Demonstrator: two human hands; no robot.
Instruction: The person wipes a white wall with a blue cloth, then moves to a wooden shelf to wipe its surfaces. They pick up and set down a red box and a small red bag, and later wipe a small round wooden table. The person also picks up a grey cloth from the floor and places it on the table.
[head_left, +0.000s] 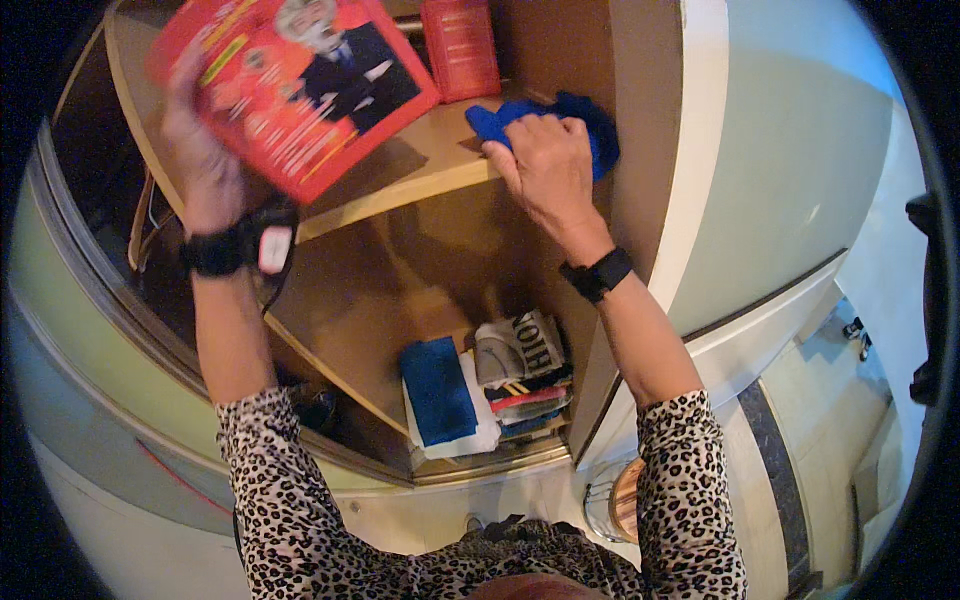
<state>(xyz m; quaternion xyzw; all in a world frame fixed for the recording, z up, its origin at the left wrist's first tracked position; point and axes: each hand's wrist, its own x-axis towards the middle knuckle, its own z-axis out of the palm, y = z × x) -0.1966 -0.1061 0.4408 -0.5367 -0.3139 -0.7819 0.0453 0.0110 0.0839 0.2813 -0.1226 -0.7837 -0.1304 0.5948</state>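
Observation:
My left hand (202, 161) grips a red printed box or book (270, 120) by its left side and holds it tilted above the upper wooden shelf (390, 191). Its front bears writing and a printed picture of a person in a dark suit. On the right end of that shelf, my right hand (551, 169) presses down on a crumpled blue cloth (604, 142), with the thumb near the shelf's front edge. Beyond the cloth, a second red box or book (463, 56) stands upright at the back of the shelf.
Folded clothes (521, 360) lie stacked in the lower compartment, beside a folded dark-blue cloth (439, 390) on white fabric. The cupboard's side wall (649, 150) borders my right arm. A clothes hanger (141, 225) hangs at left. Near my right elbow stands a round wooden-topped object (626, 499).

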